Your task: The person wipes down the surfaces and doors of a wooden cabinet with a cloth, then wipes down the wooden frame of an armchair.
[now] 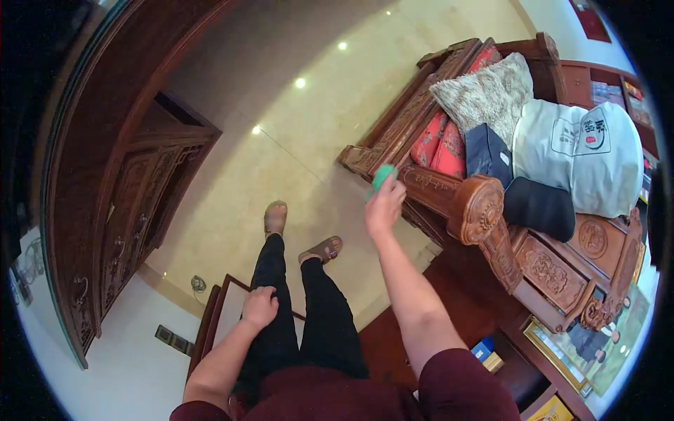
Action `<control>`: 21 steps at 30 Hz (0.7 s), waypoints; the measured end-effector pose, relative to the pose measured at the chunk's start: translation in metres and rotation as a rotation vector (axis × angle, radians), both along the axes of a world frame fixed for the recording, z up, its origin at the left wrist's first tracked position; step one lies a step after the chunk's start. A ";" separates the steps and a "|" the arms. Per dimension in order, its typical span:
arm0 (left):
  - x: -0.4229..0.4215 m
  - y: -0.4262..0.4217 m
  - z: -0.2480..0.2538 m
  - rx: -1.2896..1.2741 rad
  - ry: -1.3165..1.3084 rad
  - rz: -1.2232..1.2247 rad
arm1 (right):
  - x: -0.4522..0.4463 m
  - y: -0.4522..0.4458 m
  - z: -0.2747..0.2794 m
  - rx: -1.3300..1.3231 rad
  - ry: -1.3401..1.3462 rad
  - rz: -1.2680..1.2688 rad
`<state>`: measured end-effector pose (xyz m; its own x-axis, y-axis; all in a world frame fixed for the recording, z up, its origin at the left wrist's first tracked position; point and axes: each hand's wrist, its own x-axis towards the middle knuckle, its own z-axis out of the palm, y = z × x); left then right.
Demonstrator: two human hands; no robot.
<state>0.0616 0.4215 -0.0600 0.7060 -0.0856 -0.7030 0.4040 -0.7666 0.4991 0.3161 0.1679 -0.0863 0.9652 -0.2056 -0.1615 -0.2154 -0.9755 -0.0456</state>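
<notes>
My right hand [385,208] is stretched forward, closed around a green cloth [382,177] that looks bunched up. It is beside the front end of the carved wooden armrest [428,184] of a chair; whether the cloth touches the wood I cannot tell. My left hand [261,306] hangs low against my dark trouser leg [270,326], its fingers curled in with nothing showing in them.
On the chair's red cushion [430,144] lie a fluffy pillow [488,91], a dark blue box [488,151], a black cushion [539,209] and a large white bag [579,151]. A carved cabinet [140,203] stands at left. Framed pictures [590,344] lean at lower right.
</notes>
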 end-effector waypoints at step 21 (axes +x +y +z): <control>-0.032 0.028 -0.012 0.144 0.128 -0.002 | -0.007 -0.020 -0.018 -0.040 0.108 -0.016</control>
<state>0.0293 0.4499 -0.0717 0.6100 0.0214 -0.7921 0.4555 -0.8274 0.3284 0.3095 0.1480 -0.1042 0.9394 -0.2288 -0.2554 -0.2322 -0.9725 0.0171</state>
